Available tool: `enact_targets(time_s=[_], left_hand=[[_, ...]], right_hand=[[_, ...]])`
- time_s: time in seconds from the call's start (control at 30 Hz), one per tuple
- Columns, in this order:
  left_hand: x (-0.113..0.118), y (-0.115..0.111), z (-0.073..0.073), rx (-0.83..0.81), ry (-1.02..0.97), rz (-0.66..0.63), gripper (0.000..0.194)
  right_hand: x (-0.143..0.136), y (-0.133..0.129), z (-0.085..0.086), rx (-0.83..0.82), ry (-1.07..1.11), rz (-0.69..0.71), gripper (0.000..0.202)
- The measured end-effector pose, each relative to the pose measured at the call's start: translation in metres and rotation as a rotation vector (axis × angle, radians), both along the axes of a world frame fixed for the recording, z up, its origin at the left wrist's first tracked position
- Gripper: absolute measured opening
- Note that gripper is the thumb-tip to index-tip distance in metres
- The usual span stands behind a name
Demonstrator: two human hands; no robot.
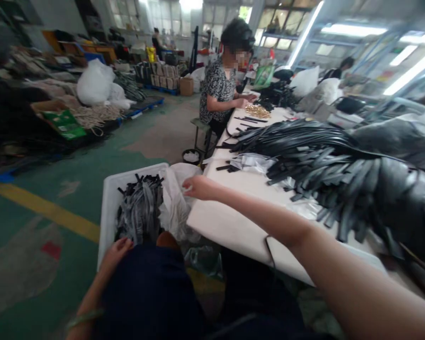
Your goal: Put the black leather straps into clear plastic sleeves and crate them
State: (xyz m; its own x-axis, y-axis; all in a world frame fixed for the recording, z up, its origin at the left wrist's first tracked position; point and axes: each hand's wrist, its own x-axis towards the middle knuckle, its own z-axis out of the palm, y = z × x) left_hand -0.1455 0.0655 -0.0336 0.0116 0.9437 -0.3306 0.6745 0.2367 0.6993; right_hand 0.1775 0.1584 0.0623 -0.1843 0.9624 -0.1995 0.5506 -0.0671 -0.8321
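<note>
A white plastic bin (105,208) stands on the floor by my knees, holding a heap of black strips (141,203). My left hand (117,252) is at the bin's near side, close to the strips; its fingers are bent and blurred, and whether they hold anything is unclear. Stretched across the table corner, my right hand (199,187) has its fingers closed beside a crumpled clear plastic bag (175,208) draped over the bin's right side. Something pale shows at its fingertips, too small to make out. A large pile of long black straps (326,156) covers the white table (230,217).
A co-worker (219,89) sits at the table's far left edge, handling small items near a gold-coloured pile (258,111). A black bucket (191,157) stands on the floor there. Sacks and a cardboard box (53,111) lie on pallets at left.
</note>
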Motion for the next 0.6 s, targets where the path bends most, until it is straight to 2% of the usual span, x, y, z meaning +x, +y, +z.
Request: enact_targets(time_s=[0.07,0.1,0.13,0.2,0.27,0.33,0.4,0.47,0.53,0.6], left_hand=[[0.013,0.025,0.019,-0.081,-0.109,-0.037,0.049],[0.023,0.034,0.033,-0.087,-0.12,-0.086,0.048],[0.037,0.039,0.05,-0.053,-0.085,-0.159,0.046],[0.077,0.04,0.085,0.1,0.057,-0.343,0.041],[0.129,0.03,0.114,0.276,0.174,-0.544,0.038],[0.187,0.014,0.128,0.371,0.197,-0.734,0.035],[0.24,-0.003,0.124,0.4,0.164,-0.842,0.032],[0.279,-0.015,0.105,0.398,0.082,-0.85,0.028],[0.302,-0.018,0.079,0.402,-0.012,-0.763,0.026],[0.31,-0.014,0.056,0.409,-0.095,-0.637,0.031]], right_hand=[[0.069,-0.061,-0.006,0.06,-0.144,-0.005,0.025],[0.104,-0.091,-0.01,0.165,-0.357,0.038,0.026],[0.137,-0.12,-0.015,0.223,-0.546,0.019,0.03],[0.193,-0.166,-0.028,0.276,-0.744,-0.061,0.046],[0.231,-0.191,-0.042,0.305,-0.791,-0.144,0.06],[0.252,-0.195,-0.055,0.354,-0.744,-0.214,0.067],[0.26,-0.184,-0.064,0.403,-0.679,-0.246,0.06],[0.26,-0.166,-0.069,0.429,-0.631,-0.231,0.036],[0.256,-0.149,-0.069,0.446,-0.597,-0.214,0.014],[0.245,-0.139,-0.063,0.471,-0.551,-0.222,0.012]])
